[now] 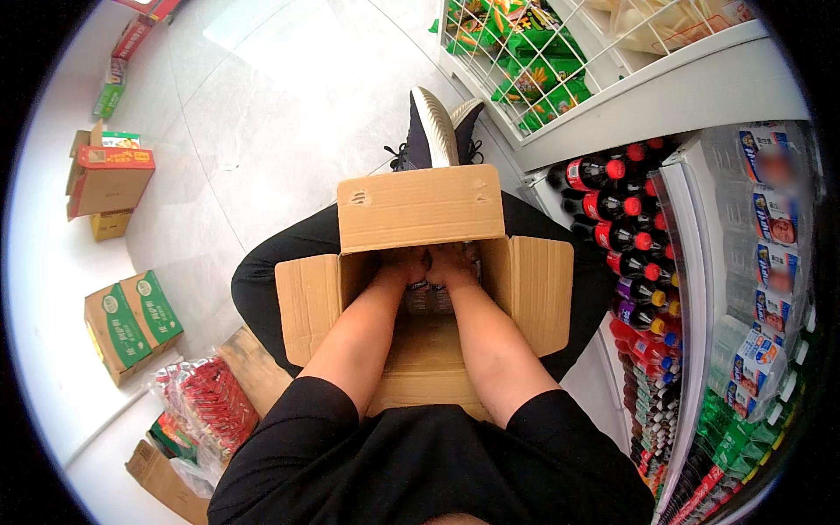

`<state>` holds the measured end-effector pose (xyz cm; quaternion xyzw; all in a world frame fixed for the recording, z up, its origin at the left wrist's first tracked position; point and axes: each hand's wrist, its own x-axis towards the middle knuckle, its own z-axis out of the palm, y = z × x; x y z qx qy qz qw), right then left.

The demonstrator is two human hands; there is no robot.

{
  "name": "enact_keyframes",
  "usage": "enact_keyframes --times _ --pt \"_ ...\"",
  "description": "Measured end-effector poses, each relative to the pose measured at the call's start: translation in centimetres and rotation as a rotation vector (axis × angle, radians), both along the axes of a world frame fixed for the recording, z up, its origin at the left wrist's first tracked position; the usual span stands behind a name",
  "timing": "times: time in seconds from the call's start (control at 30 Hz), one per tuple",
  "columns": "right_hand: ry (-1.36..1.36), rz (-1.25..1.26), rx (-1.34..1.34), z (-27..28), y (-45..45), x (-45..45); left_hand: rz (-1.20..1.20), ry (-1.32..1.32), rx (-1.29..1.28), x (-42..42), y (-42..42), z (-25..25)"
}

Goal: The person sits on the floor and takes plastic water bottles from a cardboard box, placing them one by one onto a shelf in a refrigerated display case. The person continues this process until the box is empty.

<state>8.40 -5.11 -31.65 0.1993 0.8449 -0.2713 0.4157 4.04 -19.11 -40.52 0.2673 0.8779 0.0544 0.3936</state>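
An upright cardboard carton [420, 213] stands between my crossed legs, its four flaps folded outward. Both forearms reach down into it. Deep inside, my left hand [401, 264] and my right hand [453, 264] are side by side, close together near the far wall. Under and around them are several shiny packaged items [430, 300], too shadowed to name for certain. My fingers are mostly hidden in the dark, so whether either hand grips an item does not show.
To my right, a drinks cooler holds rows of cola bottles [613, 205]; water bottles [774, 216] stand beyond its door edge [686, 262]. A white wire basket [518, 125] holds green snack bags. At left lie a green-and-brown carton [134, 321], red packets [210, 400] and an opened box [115, 177].
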Motion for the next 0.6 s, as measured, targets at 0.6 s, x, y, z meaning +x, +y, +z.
enact_keyframes --times 0.6 --pt "0.103 -0.068 0.007 1.4 0.4 -0.8 0.082 0.239 0.335 -0.2 -0.3 -0.4"
